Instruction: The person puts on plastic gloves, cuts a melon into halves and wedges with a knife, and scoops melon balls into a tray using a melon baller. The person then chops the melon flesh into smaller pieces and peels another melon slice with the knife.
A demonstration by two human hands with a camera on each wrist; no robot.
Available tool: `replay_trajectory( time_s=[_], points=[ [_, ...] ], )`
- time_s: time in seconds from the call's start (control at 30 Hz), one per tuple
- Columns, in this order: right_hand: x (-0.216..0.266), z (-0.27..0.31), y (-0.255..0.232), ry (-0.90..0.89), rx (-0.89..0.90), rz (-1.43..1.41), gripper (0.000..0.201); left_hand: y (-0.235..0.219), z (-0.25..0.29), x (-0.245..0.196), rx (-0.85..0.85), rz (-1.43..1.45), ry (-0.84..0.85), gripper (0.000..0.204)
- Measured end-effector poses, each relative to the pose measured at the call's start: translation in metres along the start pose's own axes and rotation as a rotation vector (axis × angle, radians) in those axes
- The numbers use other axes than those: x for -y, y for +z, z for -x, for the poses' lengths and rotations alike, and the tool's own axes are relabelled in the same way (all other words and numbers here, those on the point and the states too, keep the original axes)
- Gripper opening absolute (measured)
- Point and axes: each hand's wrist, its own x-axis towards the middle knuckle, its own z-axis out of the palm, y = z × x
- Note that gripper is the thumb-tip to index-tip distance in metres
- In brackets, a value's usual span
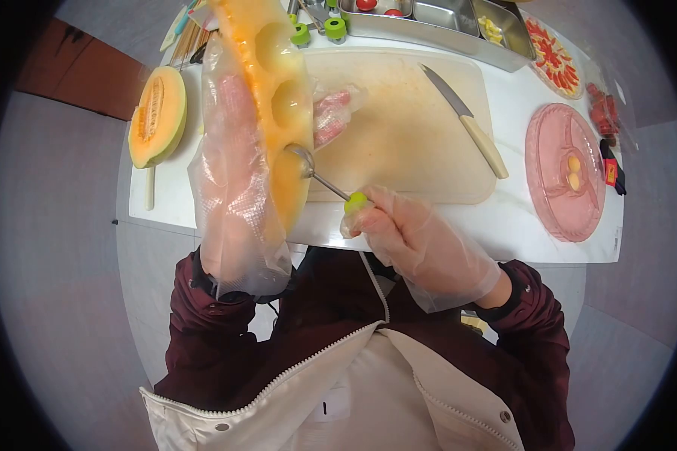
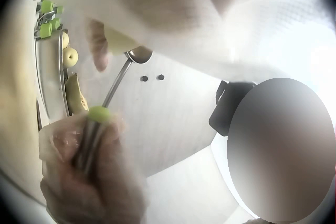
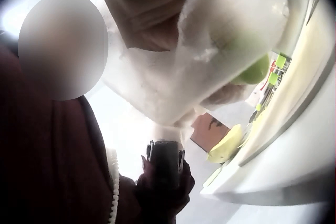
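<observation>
My gloved left hand (image 1: 237, 158) grips a long piece of orange-fleshed melon (image 1: 297, 124), raised over the left part of the cutting board (image 1: 391, 143). Round hollows mark the cut flesh. In my gloved right hand (image 1: 410, 233) is a melon baller (image 1: 331, 186) with a green collar, its fingers curled round the handle. The baller's metal scoop (image 1: 301, 156) is right at the melon's flesh, below the hollows. The left wrist view shows the right hand around the handle (image 2: 93, 140); plastic glove covers most of the right wrist view.
A knife (image 1: 462, 113) lies on the board's right side. Further right is a pink divided plate (image 1: 543, 195) with two small yellowish balls (image 1: 574, 173). A melon half (image 1: 158, 116) sits at left. Behind stand a metal tray (image 1: 421, 39) and a plate of red fruit pieces (image 1: 553, 60).
</observation>
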Motion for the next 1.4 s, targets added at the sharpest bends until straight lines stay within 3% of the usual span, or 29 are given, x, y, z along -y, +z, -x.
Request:
replay_trajectory(
  time_s=[0.03, 0.1, 0.2, 0.27, 0.33, 0.4, 0.47, 0.63, 0.7, 0.83, 0.87, 1.0, 1.07, 1.13, 1.3, 1.33, 1.4],
  points=[
    [-0.001, 0.0, 0.002, 0.013, 0.017, -0.048, 0.033, 0.001, 0.0, 0.002, 0.002, -0.002, -0.002, 0.056],
    [0.002, 0.0, 0.003, 0.024, 0.025, -0.102, 0.034, 0.006, -0.002, 0.007, -0.172, -0.312, 0.051, 0.058],
    [0.011, -0.001, 0.005, 0.145, 0.079, -0.217, 0.023, 0.003, -0.006, 0.008, -0.238, -0.431, 0.107, 0.059],
    [0.01, -0.001, 0.009, 0.182, 0.103, -0.394, 0.024, 0.004, -0.004, 0.009, -0.171, -0.391, 0.133, 0.06],
    [-0.001, -0.003, 0.015, 0.14, 0.091, -0.381, 0.029, 0.002, -0.004, 0.01, -0.104, -0.343, 0.156, 0.061],
    [-0.004, -0.004, 0.018, 0.098, 0.08, -0.36, 0.035, -0.002, -0.006, 0.011, 0.046, -0.079, 0.21, 0.062],
    [-0.002, -0.005, 0.021, 0.184, 0.126, -0.561, 0.036, -0.001, -0.007, 0.01, 0.051, -0.087, 0.205, 0.063],
    [-0.003, -0.005, 0.026, 0.174, 0.173, -0.71, 0.032, 0.0, -0.008, 0.011, 0.026, -0.09, 0.202, 0.066],
    [-0.004, -0.006, 0.026, 0.171, 0.172, -0.755, 0.035, -0.014, -0.013, 0.019, -0.189, -0.532, 0.296, 0.067],
    [-0.006, -0.006, 0.024, 0.241, 0.264, -0.834, 0.044, -0.015, -0.022, 0.019, -0.173, -0.425, 0.28, 0.072],
    [-0.009, -0.006, 0.025, 0.265, 0.299, -0.882, 0.047, -0.019, -0.022, 0.023, -0.152, -0.465, 0.341, 0.073],
    [-0.013, -0.008, 0.025, 0.217, 0.311, -0.901, 0.047, -0.022, -0.023, 0.026, -0.136, -0.512, 0.397, 0.075],
    [-0.009, -0.008, 0.018, 0.396, 0.427, -1.107, 0.048, -0.02, -0.022, 0.029, -0.154, -0.628, 0.413, 0.075],
    [-0.01, -0.008, 0.018, 0.412, 0.449, -1.175, 0.048, -0.021, -0.022, 0.03, -0.17, -0.739, 0.425, 0.074],
    [-0.012, -0.005, 0.013, 0.385, 0.486, -1.213, 0.051, -0.035, -0.023, 0.03, -0.096, -0.159, 0.165, 0.068],
    [-0.011, -0.003, 0.008, 0.38, 0.5, -1.217, 0.052, -0.029, -0.023, 0.027, -0.098, -0.155, 0.168, 0.068],
    [-0.005, 0.004, -0.002, 0.38, 0.509, -1.215, 0.052, -0.013, -0.023, 0.021, -0.216, -0.139, 0.0, 0.066]
  ],
)
